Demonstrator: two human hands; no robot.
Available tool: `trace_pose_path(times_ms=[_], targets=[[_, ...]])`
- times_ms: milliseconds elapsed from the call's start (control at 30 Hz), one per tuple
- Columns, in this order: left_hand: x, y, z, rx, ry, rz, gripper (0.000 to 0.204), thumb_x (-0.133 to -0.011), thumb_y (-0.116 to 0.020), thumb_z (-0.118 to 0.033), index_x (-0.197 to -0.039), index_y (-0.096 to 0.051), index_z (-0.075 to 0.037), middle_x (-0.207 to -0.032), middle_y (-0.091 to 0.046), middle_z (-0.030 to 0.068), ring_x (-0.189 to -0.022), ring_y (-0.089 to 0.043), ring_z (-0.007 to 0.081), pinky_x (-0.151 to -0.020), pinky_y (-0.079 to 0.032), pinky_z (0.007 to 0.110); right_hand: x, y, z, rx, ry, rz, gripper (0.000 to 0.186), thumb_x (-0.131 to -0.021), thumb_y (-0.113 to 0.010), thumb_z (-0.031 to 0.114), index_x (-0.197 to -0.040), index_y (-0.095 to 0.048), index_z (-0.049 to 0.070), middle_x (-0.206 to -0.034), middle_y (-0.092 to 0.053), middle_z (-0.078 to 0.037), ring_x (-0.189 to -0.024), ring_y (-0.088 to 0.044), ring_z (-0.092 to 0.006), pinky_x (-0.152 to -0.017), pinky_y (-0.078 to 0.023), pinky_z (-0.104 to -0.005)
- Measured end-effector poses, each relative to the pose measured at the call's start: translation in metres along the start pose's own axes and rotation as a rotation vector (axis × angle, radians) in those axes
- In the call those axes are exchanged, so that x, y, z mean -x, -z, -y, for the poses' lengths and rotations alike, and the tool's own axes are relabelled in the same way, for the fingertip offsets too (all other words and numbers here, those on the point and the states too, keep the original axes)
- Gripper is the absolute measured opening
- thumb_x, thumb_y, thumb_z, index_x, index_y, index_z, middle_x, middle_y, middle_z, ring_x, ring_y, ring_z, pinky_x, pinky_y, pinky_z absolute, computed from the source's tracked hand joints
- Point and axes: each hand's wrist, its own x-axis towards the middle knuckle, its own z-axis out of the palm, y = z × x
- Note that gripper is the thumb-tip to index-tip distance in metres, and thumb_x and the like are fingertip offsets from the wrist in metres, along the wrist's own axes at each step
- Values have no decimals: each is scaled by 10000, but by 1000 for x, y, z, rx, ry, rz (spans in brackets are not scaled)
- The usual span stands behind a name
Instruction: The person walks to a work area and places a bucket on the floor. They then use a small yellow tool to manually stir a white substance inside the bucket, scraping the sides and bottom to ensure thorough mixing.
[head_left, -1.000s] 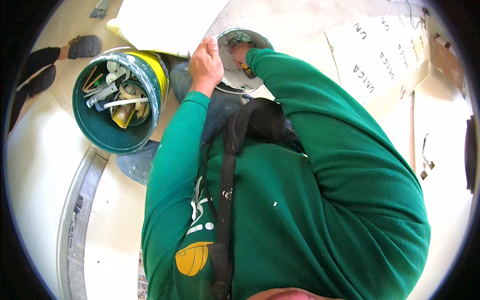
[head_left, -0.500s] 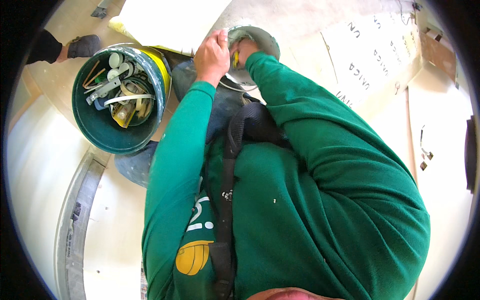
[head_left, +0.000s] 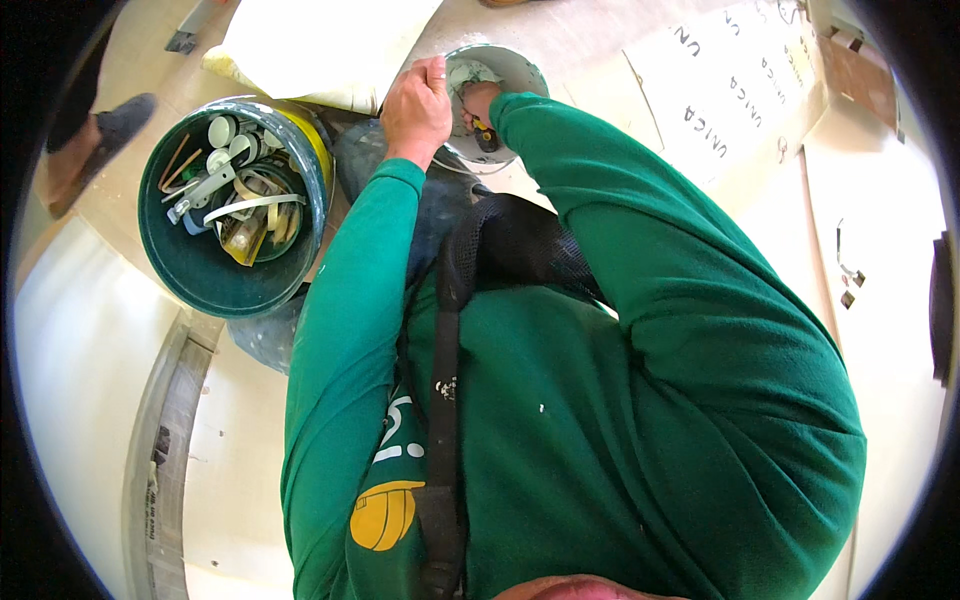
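My left hand (head_left: 418,108) grips the near-left rim of a grey-white bucket (head_left: 525,75) at the top centre, fingers wrapped over it. My right hand (head_left: 477,103) is down inside that bucket, closed on the yellow-and-black handle of a tool (head_left: 486,136); the tool's working end is unclear. Pale, plaster-like residue (head_left: 465,72) coats the inside. Just left of my left forearm stands a dark green bucket (head_left: 215,288) with a yellow band, holding several tools, round white pieces and strips.
A white sack (head_left: 310,45) lies behind the green bucket. Printed board sheets (head_left: 725,85) cover the upper right, with a brown box (head_left: 860,75) beyond. Another person's leg and dark shoe (head_left: 120,128) are at upper left. A grey metal channel (head_left: 170,430) runs down the lower left.
The grey-white bucket and both my hands have shifted slightly upward in the picture. My right hand has moved within the bucket. The other person's foot has moved left and downward.
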Motion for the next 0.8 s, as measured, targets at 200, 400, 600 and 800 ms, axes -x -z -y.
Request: trace_pose_path(times_ms=[200,400,600,800], targets=[[3,-2,3,-3,-32,-13,549,-1057,-339,-480,-1107,-674,-48,-1071,-688,224,-1004,-634,445,-872,-496,513,47,36,48,711,104,103,100,-773,-715,159,-782,-798,106,-917,-765,-89,-817,-729,-252,-709,-573,-430],[6,-1,8,-12,-55,-37,487,-1059,-345,-469,-1126,-652,-97,-1023,-675,201,-957,-629,431,-833,-493,527,22,26,23,-94,-85,130,303,-860,-626,172,-1083,-668,-29,-899,-720,-117,-749,-695,-253,-646,-562,-421],[9,-1,11,22,-40,-45,469,-1061,-362,-440,-1123,-655,-80,-1019,-679,205,-967,-633,425,-833,-501,513,-8,-20,-15,-541,54,33,347,-1073,-357,297,-1024,-547,11,-697,-574,-108,-516,-548,-226,-498,-505,-409],[4,-4,5,85,-96,-31,516,-1056,-380,-432,-1123,-666,-9,-1055,-680,246,-994,-634,452,-868,-501,494,3,-3,5,433,175,-138,237,-1017,-456,176,-1057,-604,-5,-783,-660,-136,-563,-616,-225,-527,-529,-412]])
